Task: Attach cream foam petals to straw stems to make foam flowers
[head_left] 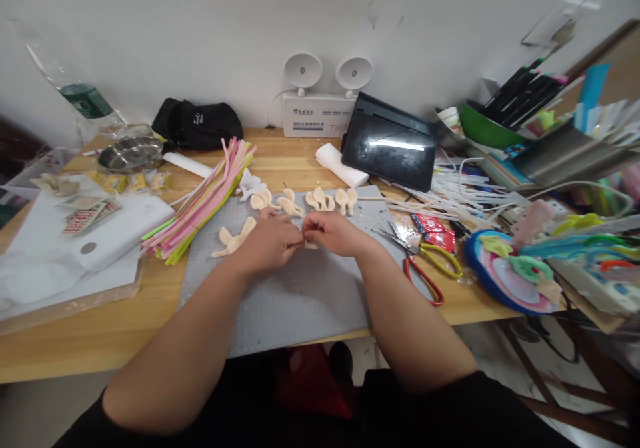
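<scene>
My left hand and my right hand meet over a grey mat, fingers curled and pinched together. Between the fingertips shows a bit of a small cream fuzzy piece; most of it is hidden. Just beyond my hands, several cream looped pieces made of bent fuzzy stems lie in a row along the mat's far edge. Left of my left hand rests a larger cream looped piece. Scissors with one red and one yellow handle lie at the mat's right edge.
A bundle of pink and yellow-green fuzzy stems lies left of the mat. Behind stand a black tablet-like device and a two-headed emergency lamp. A steel bowl is far left. White sticks and a blue-rimmed round piece crowd the right.
</scene>
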Demonstrator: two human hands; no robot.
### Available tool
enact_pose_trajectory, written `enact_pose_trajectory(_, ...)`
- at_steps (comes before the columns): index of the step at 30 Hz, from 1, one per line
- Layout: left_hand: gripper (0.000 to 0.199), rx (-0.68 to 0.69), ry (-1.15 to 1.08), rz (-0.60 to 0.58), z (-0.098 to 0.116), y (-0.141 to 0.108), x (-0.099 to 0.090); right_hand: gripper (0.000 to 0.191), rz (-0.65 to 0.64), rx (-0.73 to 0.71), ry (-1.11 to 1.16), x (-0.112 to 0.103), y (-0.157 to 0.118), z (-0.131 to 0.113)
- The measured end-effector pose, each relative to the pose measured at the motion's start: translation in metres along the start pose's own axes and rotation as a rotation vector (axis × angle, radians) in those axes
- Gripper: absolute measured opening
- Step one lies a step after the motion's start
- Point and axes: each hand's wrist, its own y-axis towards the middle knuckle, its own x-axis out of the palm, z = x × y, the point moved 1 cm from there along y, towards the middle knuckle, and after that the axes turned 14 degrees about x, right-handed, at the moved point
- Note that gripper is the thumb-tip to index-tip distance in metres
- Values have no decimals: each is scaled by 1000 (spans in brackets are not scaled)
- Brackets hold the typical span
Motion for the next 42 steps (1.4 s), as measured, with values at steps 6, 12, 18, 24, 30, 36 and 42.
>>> enact_pose_trajectory(6, 28, -117, -368, 266, 2, 0, -6, 9, 18, -53, 498, 12, 3, -2)
enact_pose_trajectory(12, 26, -462, -473, 639, 6, 4, 6, 10, 282, 19, 617, 30, 7, -7)
enact_pose_trajectory(18, 23, -561, -127, 659, 5, 7, 13, 11, 633, -8, 166, 40, 8, -13)
enact_pose_trajectory(24, 23, -606, -117, 603, 6, 0, 6, 13, 596, -34, 95, 41, 3, -19)
enact_pose_trajectory(30, 19, -684, -604, 657, 40, -7, -17, 23, 629, -392, -109, 8, -49, -35)
enact_pose_trajectory(36, 15, -643, -841, 712, 89, -16, -26, 17, 574, -582, -372, -3, -79, -55)
enact_pose_trajectory(42, 15, -693, -851, 650, 117, -27, -17, 12, 581, -744, -507, 4, -98, -54)
